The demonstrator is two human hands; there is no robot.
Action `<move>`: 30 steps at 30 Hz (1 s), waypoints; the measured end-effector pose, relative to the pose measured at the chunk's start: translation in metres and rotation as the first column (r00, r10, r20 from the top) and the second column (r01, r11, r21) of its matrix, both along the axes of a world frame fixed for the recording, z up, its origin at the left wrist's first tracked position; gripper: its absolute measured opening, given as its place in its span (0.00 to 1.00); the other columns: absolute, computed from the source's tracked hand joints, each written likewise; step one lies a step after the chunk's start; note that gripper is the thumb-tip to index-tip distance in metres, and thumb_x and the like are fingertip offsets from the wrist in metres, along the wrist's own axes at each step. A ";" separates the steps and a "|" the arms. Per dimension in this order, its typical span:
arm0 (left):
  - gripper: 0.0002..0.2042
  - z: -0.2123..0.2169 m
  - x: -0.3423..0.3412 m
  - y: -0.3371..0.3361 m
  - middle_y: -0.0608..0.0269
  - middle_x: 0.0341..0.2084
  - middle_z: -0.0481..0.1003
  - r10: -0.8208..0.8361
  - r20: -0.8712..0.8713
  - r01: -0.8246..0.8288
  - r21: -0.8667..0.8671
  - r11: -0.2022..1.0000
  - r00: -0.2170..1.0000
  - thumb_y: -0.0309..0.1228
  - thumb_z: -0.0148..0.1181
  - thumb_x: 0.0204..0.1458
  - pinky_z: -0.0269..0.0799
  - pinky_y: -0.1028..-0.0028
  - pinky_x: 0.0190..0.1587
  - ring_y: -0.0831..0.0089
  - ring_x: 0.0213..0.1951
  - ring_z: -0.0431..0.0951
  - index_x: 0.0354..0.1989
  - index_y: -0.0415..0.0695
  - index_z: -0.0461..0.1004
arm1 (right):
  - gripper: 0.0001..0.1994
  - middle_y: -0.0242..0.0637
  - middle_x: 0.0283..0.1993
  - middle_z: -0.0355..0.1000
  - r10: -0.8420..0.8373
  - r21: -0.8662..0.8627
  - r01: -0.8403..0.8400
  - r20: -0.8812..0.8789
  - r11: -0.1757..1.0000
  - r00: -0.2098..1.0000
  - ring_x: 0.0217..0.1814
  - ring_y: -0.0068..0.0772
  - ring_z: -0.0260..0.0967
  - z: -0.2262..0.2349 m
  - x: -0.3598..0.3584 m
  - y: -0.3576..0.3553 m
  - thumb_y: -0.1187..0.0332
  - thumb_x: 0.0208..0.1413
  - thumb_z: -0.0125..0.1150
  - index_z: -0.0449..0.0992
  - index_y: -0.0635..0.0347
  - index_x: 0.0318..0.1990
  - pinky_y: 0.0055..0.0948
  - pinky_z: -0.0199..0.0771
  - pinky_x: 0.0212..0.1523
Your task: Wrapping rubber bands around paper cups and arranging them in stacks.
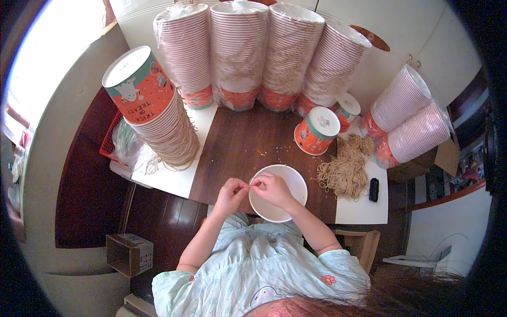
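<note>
A white-lined paper bucket (291, 177) sits at the table's front edge before me, its open mouth facing up. At its left rim, my left hand (231, 196) is closed in a pinch. My right hand (271, 188) reaches across the bucket's mouth, also pinching, its fingertips meeting those of the left. Whatever lies between the fingertips is too small to make out. To the right is a tangled heap of tan cords (346, 168). Behind it stands an upside-down orange and green bucket (315, 134).
Several plastic-wrapped stacks of buckets (238, 58) line the back, with more stacks (417, 132) at far right. On the left rises a tall stack of buckets (153, 105) with cords hanging from it. A black object (374, 190) lies at right. Small bits dot the brown tabletop (227, 142).
</note>
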State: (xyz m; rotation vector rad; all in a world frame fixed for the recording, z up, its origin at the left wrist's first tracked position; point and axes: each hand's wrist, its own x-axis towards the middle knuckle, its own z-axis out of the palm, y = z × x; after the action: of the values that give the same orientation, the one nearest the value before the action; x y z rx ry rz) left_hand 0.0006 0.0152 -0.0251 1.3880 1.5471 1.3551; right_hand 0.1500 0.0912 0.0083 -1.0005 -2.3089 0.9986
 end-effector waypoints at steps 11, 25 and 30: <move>0.05 0.038 -0.003 -0.003 0.76 0.18 0.67 0.045 0.743 0.350 -0.368 0.861 0.668 0.32 0.53 0.49 0.52 0.89 0.11 0.89 0.14 0.60 0.29 0.45 0.70 | 0.12 0.30 0.25 0.66 0.015 -0.073 -0.023 -0.112 0.997 0.994 0.25 0.24 0.66 0.027 0.005 -0.005 0.70 0.38 0.62 0.72 0.54 0.35 0.20 0.66 0.25; 0.05 0.021 -0.010 -0.004 0.71 0.24 0.70 0.036 0.797 0.386 -0.331 0.861 0.602 0.26 0.51 0.48 0.61 0.87 0.23 0.85 0.23 0.67 0.33 0.41 0.71 | 0.04 0.34 0.25 0.71 0.113 0.134 -0.085 -0.221 0.987 0.969 0.25 0.28 0.68 0.010 0.005 -0.004 0.70 0.40 0.61 0.76 0.59 0.26 0.24 0.68 0.26; 0.05 0.009 -0.004 -0.006 0.68 0.30 0.69 -0.159 0.338 0.221 -0.153 0.963 0.928 0.23 0.54 0.45 0.63 0.84 0.31 0.83 0.32 0.68 0.32 0.38 0.72 | 0.04 0.35 0.25 0.71 0.048 -0.079 -0.067 -0.223 0.995 0.974 0.26 0.24 0.68 0.007 0.005 -0.002 0.72 0.42 0.60 0.75 0.61 0.27 0.21 0.67 0.27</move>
State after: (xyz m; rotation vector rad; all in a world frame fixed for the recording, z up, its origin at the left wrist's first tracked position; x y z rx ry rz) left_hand -0.0035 0.0090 -0.0166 1.1041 1.2520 1.2117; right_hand 0.1552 0.0891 0.0154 -0.8127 -2.1382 1.1791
